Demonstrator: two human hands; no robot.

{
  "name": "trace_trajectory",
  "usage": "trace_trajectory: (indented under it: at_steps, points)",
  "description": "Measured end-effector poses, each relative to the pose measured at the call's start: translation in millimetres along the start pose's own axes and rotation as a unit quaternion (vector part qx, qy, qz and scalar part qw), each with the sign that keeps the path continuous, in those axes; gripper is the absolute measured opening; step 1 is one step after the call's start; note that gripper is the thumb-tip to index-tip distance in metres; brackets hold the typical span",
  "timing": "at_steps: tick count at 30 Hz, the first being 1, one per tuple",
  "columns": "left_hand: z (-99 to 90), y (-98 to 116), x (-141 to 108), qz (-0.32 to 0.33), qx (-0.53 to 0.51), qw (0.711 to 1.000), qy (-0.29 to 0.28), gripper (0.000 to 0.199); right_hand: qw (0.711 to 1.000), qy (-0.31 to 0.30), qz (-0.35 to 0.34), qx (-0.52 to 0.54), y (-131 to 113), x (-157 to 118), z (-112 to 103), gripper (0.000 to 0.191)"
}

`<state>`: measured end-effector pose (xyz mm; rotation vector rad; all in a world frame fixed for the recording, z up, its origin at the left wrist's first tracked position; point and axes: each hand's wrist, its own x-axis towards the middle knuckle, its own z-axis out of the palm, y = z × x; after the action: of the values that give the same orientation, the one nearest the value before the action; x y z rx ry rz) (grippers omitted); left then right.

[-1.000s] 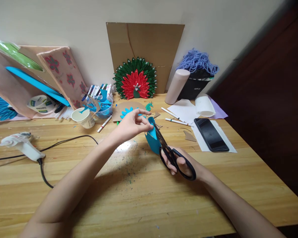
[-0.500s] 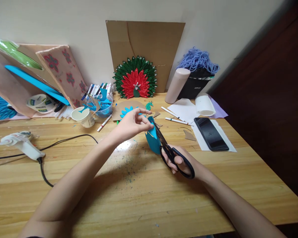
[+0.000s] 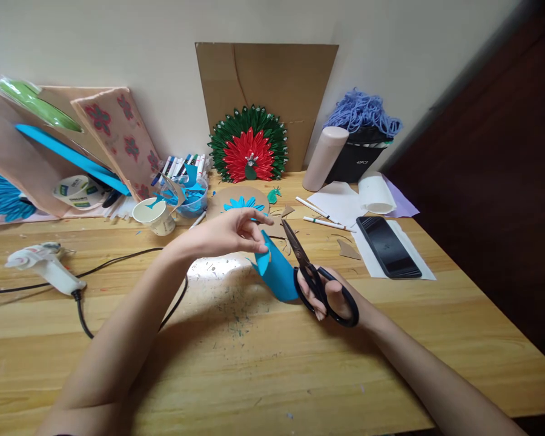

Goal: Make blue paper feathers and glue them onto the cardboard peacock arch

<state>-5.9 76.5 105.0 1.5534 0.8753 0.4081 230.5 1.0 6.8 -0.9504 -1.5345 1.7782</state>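
- Right up close, a pale wooden desk (image 3: 236,375) is seen, sprinkled with tiny dark flecks.
- Above it, black-handled scissors with dark metal blades (image 3: 317,281) are gripped by the right hand (image 3: 312,295), clamped through the loops, the blades pointed away!
- Just left of them, a thin, curved, bright-blue sheet (image 3: 279,275) is held over the desk, pointed bits shown at its upper left; whether it is touched by the handles cannot be told.
- Its upper end is pinched by the left hand (image 3: 229,232), thumb and forefinger clamped on it.
- Out left, a white glue gun with a black cable (image 3: 49,266) is laid down.
- Over right, a black smartphone (image 3: 389,247) is rested on white paper.
- Further on, a white paper cup (image 3: 164,225) is stood near a clear round tub (image 3: 193,208) piled with blue scraps.
- Beyond the left hand, a flat brown cardboard disc (image 3: 215,206) is topped with blue petals.
- And at the back, a red-and-green petalled peacock figure (image 3: 249,145) is propped before a tall brown cardboard panel (image 3: 286,72).
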Motion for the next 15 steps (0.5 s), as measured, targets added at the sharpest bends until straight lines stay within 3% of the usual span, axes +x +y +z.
trace_trajectory:
  at_steps: [3, 6, 9, 11, 13, 15]
  points:
    - [-15.4, -2, -7, -0.013, 0.062, 0.998, -0.026, 0.044, 0.999, 0.01, -0.008, 0.032, 8, 4, -3, 0.075]
    - [-34.6, -10, -10, -0.036, 0.16, 0.986, -0.002, 0.034, 0.999, 0.022, -0.005, 0.05, 11, 7, -3, 0.075]
    - [-50.8, -26, -7, -0.067, 0.275, 0.956, 0.077, 0.022, 0.998, 0.031, -0.009, 0.061, 11, 7, -2, 0.075]
    - [-53.7, -36, -3, -0.113, 0.351, 0.919, 0.142, 0.018, 0.997, 0.042, -0.019, 0.063, 10, 7, -2, 0.074]
    - [-47.5, -42, 3, -0.145, 0.4, 0.883, 0.198, 0.017, 0.996, 0.056, -0.029, 0.063, 10, 7, -2, 0.073]
    - [-33.2, -42, 10, -0.124, 0.409, 0.872, 0.239, 0.01, 0.995, 0.067, -0.035, 0.064, 9, 7, -3, 0.072]
